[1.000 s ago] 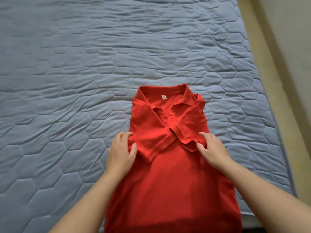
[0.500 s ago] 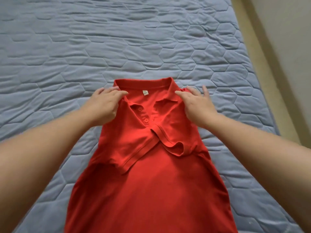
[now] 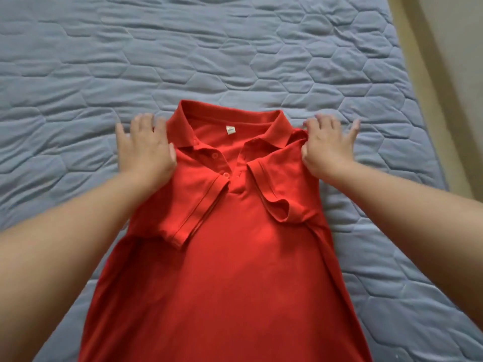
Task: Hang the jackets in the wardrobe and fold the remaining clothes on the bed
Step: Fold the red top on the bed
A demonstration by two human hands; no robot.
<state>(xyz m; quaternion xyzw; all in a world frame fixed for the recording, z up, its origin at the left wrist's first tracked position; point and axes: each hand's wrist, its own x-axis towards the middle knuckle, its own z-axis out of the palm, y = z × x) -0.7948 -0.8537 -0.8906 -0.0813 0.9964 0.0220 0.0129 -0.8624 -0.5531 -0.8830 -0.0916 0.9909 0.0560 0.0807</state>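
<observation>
Our left hand (image 3: 146,150) and right hand (image 3: 326,150) press flat, fingers spread, on the shirt (image 3: 235,270) at its shoulders; neither sits nearer. Its length runs straight back toward us.

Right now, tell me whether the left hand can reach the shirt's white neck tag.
Probably yes: the left hand lies beside the collar, and the tag sits uncovered inside it.
</observation>
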